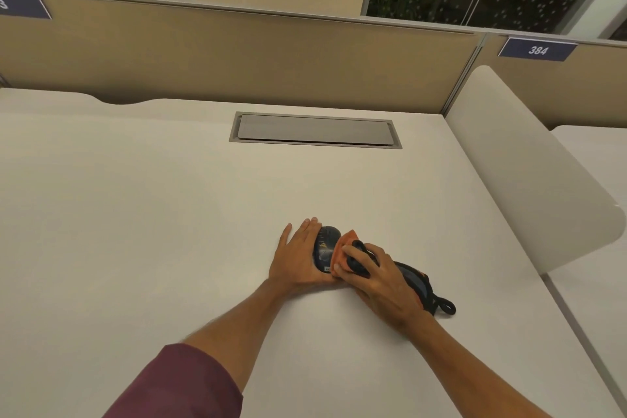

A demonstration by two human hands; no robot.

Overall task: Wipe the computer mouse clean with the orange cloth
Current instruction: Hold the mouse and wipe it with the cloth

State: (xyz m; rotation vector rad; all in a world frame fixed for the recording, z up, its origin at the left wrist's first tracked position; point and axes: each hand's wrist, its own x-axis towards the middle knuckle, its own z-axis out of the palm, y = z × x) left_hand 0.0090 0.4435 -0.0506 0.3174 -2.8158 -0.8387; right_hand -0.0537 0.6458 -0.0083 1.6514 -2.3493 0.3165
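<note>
A dark blue computer mouse [325, 246] lies on the white desk [169, 214], a little right of centre. My left hand [297, 254] cups its left side and holds it steady. My right hand [376, 276] grips the orange cloth [343, 246] and presses it against the right side of the mouse. The cloth has black edging and a dark patch, and it trails out behind my right hand to a black loop [446, 307]. Most of the cloth is hidden under my fingers.
A grey cable hatch [315, 130] is set into the desk farther back. A beige partition [237, 58] runs along the far edge. A curved white divider [529, 173] stands at the right, with a sign reading 384 [537, 50] above it.
</note>
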